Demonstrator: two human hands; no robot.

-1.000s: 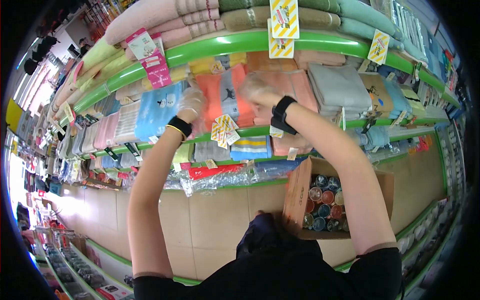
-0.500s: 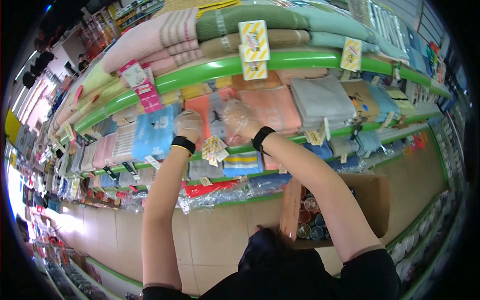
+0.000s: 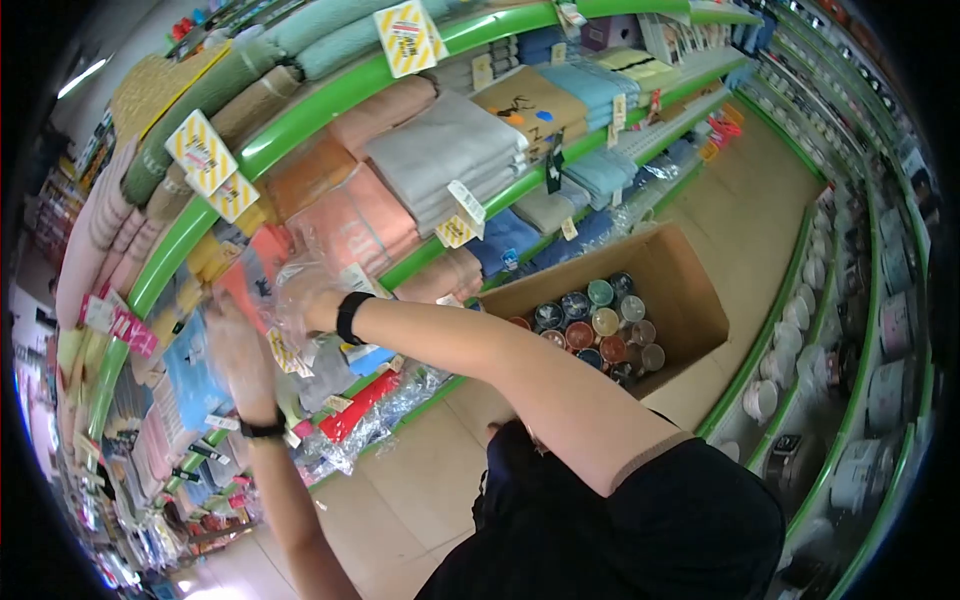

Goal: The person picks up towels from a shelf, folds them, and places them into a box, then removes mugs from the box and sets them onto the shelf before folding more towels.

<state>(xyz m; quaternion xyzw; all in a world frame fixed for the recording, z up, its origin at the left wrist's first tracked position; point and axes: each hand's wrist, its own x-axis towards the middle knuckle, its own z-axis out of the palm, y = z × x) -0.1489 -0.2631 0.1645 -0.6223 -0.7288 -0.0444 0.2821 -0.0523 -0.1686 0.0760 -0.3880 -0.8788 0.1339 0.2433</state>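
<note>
Clear plastic gloves cover both my hands at a shelf of folded towels. My left hand (image 3: 238,350) is by the blue towel (image 3: 192,368), smeared by motion, its fingers unclear. Farther right, my right hand (image 3: 305,292) is at the coral and grey towel (image 3: 262,270), beside the coral towel (image 3: 350,225); glare and the glove hide its fingers. To the right lies a stack of grey towels (image 3: 445,155). A striped price tag (image 3: 287,352) hangs at the shelf edge below my hands.
An open cardboard box (image 3: 690,290) holding several lidded jars (image 3: 605,322) stands on the tiled floor (image 3: 740,215) by the shelf. Green shelf edges (image 3: 330,110) curve above my hands. Another shelf of jars and bowls (image 3: 790,340) runs along the right.
The view has turned to the right and tilted, so the towels and both hands appear farther left. The box and its jars show more fully. My left hand is now blurred.
</note>
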